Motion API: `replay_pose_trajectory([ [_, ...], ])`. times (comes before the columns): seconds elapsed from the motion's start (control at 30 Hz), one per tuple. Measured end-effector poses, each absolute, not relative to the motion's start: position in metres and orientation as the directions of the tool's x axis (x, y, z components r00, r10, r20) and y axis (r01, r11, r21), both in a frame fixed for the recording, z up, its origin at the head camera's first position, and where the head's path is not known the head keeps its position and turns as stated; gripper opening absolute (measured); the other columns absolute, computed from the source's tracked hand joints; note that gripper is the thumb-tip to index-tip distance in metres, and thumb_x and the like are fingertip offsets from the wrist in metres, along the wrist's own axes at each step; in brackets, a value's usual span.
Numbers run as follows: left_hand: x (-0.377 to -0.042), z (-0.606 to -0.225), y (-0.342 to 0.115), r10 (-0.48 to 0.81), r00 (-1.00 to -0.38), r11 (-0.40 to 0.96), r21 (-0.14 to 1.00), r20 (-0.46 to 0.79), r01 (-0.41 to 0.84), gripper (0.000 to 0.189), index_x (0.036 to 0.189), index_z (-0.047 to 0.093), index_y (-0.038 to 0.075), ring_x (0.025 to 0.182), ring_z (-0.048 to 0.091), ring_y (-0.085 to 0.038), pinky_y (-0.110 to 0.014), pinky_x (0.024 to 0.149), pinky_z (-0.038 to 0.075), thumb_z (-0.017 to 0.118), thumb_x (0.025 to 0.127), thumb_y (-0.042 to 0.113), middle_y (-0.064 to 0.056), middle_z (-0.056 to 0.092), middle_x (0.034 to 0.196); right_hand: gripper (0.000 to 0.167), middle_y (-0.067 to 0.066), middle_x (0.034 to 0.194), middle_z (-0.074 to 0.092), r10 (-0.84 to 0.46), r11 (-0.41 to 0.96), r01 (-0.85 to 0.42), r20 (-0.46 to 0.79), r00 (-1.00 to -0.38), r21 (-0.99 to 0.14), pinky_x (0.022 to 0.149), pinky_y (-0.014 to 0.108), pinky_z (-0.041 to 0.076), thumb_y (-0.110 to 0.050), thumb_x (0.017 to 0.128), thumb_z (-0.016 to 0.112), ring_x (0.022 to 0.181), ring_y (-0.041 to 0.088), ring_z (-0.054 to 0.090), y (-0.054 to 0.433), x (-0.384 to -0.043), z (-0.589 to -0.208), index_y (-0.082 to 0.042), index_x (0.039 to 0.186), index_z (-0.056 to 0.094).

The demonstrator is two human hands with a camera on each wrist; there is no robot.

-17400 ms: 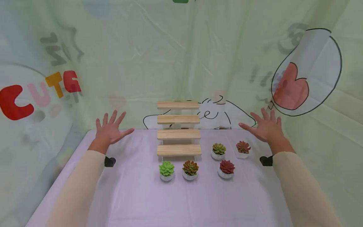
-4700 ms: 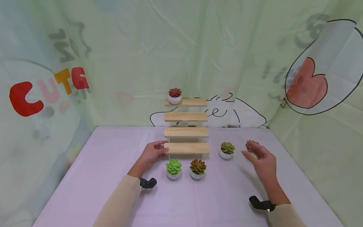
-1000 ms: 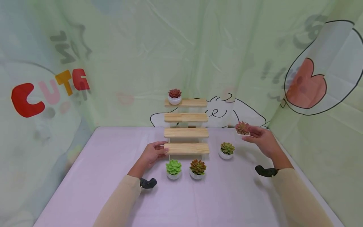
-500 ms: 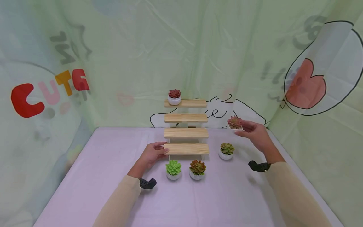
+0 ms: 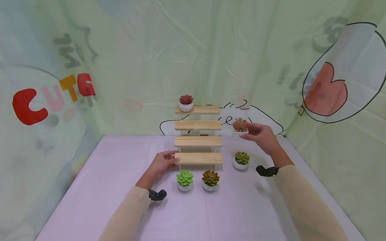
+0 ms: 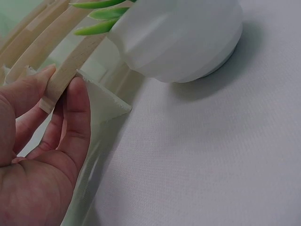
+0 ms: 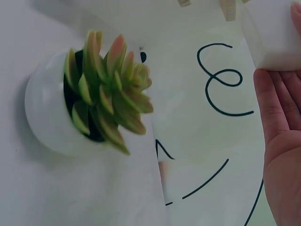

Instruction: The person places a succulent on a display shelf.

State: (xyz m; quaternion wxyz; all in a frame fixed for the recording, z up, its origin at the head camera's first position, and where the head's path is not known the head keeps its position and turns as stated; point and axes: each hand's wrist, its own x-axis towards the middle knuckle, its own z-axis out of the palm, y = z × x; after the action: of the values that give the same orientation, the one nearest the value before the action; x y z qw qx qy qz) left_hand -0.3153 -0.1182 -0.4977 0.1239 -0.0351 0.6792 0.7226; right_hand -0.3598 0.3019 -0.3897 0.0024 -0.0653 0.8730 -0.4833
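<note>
In the head view my left hand (image 5: 162, 164) pinches the left end of the lowest wooden shelf of a tiered stand (image 5: 199, 158). The left wrist view shows thumb and fingers closed on that board's end (image 6: 66, 77). My right hand (image 5: 263, 137) holds a pink succulent in a square white pot (image 5: 240, 126), raised above the table to the right of the stand. In the right wrist view only part of the square pot (image 7: 273, 40) shows, with the fingers against it. A dark red succulent (image 5: 186, 102) in a round white pot sits at the left of the top shelf.
A bright green succulent (image 5: 184, 180) and a brown-red one (image 5: 210, 180) stand before the stand on the pale tablecloth (image 5: 126, 207). An olive-green succulent (image 5: 241, 160) stands right of it, below my right hand. A printed curtain (image 5: 144, 67) hangs behind and at the sides.
The dark red succulent went from table to top shelf earlier. My right hand has since picked up the pink succulent and moves it left and upward. My left hand stays on the lowest shelf.
</note>
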Motion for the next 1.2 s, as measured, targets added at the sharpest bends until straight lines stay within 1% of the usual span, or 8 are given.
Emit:
replay_pose_trajectory([
  [0.1,-0.315,-0.497,-0.118,0.130,-0.968,-0.042,0.974,-0.217,-0.224,0.047,0.140,0.060,0.002,0.094,0.070,-0.019,-0.037,0.089,0.064,0.072,0.094,0.003,-0.018,0.065,0.117,0.085,0.013,0.156,0.049,-0.118,0.526,-0.123,0.071,-0.990,-0.841,0.112,0.044,0.048,-0.045,0.086,0.081,0.140,0.033,0.052,0.295,-0.364,-0.388,-0.008,0.154,0.045],
  [0.27,-0.314,-0.497,-0.118,0.123,-0.968,-0.040,0.974,-0.217,-0.223,0.048,0.141,0.059,0.001,0.095,0.070,-0.020,-0.036,0.088,0.064,0.072,0.094,0.003,-0.018,0.065,0.117,0.081,0.015,0.154,0.051,-0.126,0.521,-0.150,0.099,-0.987,-0.840,0.112,0.047,0.049,-0.044,0.087,0.080,0.138,0.034,0.054,0.282,-0.370,-0.383,-0.010,0.153,0.048],
  [0.43,-0.314,-0.497,-0.118,0.128,-0.967,-0.048,0.973,-0.220,-0.227,0.047,0.139,0.061,0.002,0.095,0.071,-0.021,-0.036,0.087,0.064,0.072,0.094,0.003,-0.017,0.066,0.117,0.078,0.017,0.153,0.051,-0.133,0.502,-0.184,0.134,-0.982,-0.845,0.113,0.050,0.047,-0.039,0.089,0.081,0.141,0.035,0.051,0.271,-0.374,-0.376,-0.009,0.152,0.048],
  [0.57,-0.313,-0.496,-0.118,0.138,-0.965,-0.045,0.972,-0.224,-0.232,0.047,0.139,0.061,0.002,0.096,0.071,-0.020,-0.036,0.087,0.064,0.073,0.094,0.003,-0.018,0.067,0.118,0.078,0.017,0.152,0.053,-0.138,0.503,-0.213,0.165,-0.977,-0.838,0.113,0.050,0.048,-0.040,0.088,0.081,0.141,0.035,0.052,0.264,-0.379,-0.372,-0.009,0.152,0.049],
  [0.8,-0.315,-0.496,-0.120,0.135,-0.966,-0.054,0.972,-0.219,-0.228,0.047,0.139,0.061,0.003,0.095,0.072,-0.021,-0.036,0.087,0.064,0.073,0.094,0.003,-0.018,0.068,0.117,0.074,0.012,0.151,0.055,-0.128,0.463,-0.234,0.197,-0.972,-0.855,0.108,0.041,0.052,-0.037,0.087,0.082,0.135,0.029,0.058,0.247,-0.395,-0.363,-0.011,0.150,0.053],
  [1.0,-0.316,-0.497,-0.121,0.146,-0.965,-0.065,0.971,-0.218,-0.229,0.047,0.140,0.061,0.003,0.095,0.071,-0.020,-0.036,0.088,0.064,0.072,0.094,0.003,-0.018,0.068,0.117,0.075,0.013,0.148,0.058,-0.124,0.462,-0.243,0.209,-0.970,-0.853,0.110,0.046,0.052,-0.039,0.087,0.082,0.133,0.029,0.059,0.233,-0.404,-0.355,-0.012,0.150,0.052],
  [1.2,-0.316,-0.498,-0.121,0.148,-0.964,-0.056,0.971,-0.221,-0.232,0.047,0.140,0.061,0.004,0.096,0.071,-0.020,-0.036,0.087,0.064,0.072,0.094,0.004,-0.017,0.067,0.118,0.077,0.012,0.153,0.054,-0.126,0.444,-0.223,0.186,-0.975,-0.868,0.115,0.048,0.048,-0.038,0.087,0.082,0.139,0.029,0.054,0.220,-0.411,-0.347,-0.013,0.153,0.049],
])
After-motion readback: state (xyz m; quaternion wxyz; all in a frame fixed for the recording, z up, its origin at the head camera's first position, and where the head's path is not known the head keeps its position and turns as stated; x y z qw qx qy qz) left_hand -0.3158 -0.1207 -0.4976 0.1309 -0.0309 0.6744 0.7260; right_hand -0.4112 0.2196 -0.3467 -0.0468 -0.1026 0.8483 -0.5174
